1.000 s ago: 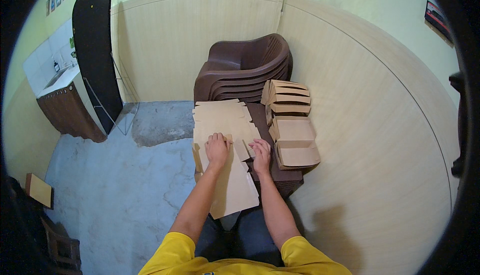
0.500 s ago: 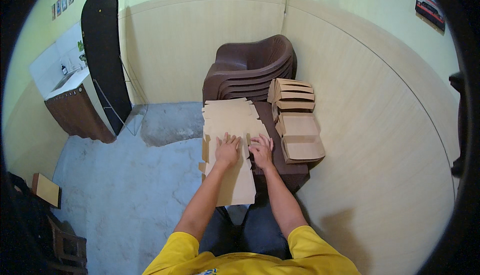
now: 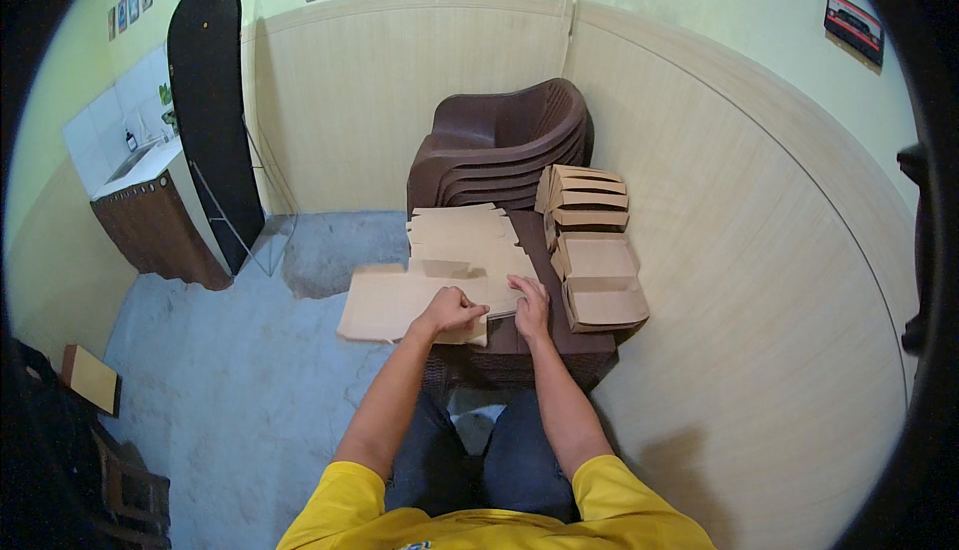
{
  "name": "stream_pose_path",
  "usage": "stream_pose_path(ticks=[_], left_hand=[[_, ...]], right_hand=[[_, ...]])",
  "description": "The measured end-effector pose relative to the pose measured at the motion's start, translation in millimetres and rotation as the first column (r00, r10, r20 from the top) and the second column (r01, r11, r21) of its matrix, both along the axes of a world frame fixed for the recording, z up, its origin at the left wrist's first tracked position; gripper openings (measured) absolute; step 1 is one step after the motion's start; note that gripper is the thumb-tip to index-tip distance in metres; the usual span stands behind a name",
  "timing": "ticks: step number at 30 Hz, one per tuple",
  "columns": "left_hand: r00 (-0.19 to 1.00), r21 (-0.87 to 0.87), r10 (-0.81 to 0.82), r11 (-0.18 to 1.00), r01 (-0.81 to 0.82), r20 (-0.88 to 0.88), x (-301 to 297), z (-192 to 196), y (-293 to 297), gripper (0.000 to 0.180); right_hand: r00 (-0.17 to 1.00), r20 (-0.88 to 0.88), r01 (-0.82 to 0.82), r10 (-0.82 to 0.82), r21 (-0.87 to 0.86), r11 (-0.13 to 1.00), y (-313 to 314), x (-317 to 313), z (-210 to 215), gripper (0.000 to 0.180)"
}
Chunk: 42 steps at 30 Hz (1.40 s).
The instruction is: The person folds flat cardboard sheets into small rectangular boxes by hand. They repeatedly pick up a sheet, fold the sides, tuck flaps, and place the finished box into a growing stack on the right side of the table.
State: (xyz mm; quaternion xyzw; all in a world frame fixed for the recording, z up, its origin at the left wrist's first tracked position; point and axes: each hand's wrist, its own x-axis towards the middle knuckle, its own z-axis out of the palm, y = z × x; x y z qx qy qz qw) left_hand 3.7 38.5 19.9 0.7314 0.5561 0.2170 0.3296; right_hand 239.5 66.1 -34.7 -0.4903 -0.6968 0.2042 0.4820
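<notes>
A flat brown cardboard box blank (image 3: pixel 382 302) lies crosswise on top of other flat blanks (image 3: pixel 455 230), its left end reaching out past the table's edge. A small flap (image 3: pixel 445 268) stands up along its far side. My left hand (image 3: pixel 452 312) is closed over the blank near its right end, fingers curled and thumb side toward the right; the fingertips' exact grip is partly hidden. Just to the right, my right hand (image 3: pixel 530 306) rests with its fingers extended at the right edge of the blanks. The two hands are a small gap apart.
Under the cardboard is a dark brown table (image 3: pixel 584 342). Folded cardboard boxes (image 3: pixel 603 280) stand on its right side, with more nested boxes (image 3: pixel 589 197) behind. Stacked brown plastic chairs (image 3: pixel 499 140) are beyond it. A black ironing-board-like panel (image 3: pixel 207 100) leans at the far left.
The top blank has turned from lengthwise to crosswise, its end swinging out left. My left hand has gone from flat to curled and moved nearer me. My right hand has shifted slightly right.
</notes>
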Motion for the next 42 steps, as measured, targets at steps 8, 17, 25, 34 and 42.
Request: stream_pose_path(ticks=[8,17,25,34,42], left_hand=[[0.994,0.169,-0.096,0.982,0.086,0.053,1.2,-10.0,5.4,0.067],[0.968,0.312,0.219,0.918,-0.246,0.119,54.5,-21.0,18.4,0.069],[0.974,0.368,0.151,0.926,-0.078,-0.172,74.9,-45.0,-22.9,0.098],[0.983,0.364,0.180,0.914,-0.177,0.028,58.7,-20.0,-77.5,0.063],[0.958,0.526,0.230,0.801,-0.285,0.170,44.3,-9.6,-87.5,0.018]], right_hand=[[0.972,0.219,0.037,-0.089,0.233,0.972,-13.5,-7.5,7.1,0.041],[0.968,0.235,0.037,-0.085,0.204,0.978,-7.8,-8.5,-0.1,0.018],[0.995,0.095,0.013,-0.023,0.104,0.995,2.1,1.0,-8.2,0.022],[0.844,0.521,0.186,-0.125,-0.066,0.980,-24.8,-17.3,40.2,0.032],[0.998,0.049,0.058,-0.038,-0.508,0.860,-26.7,-26.1,43.4,0.034]])
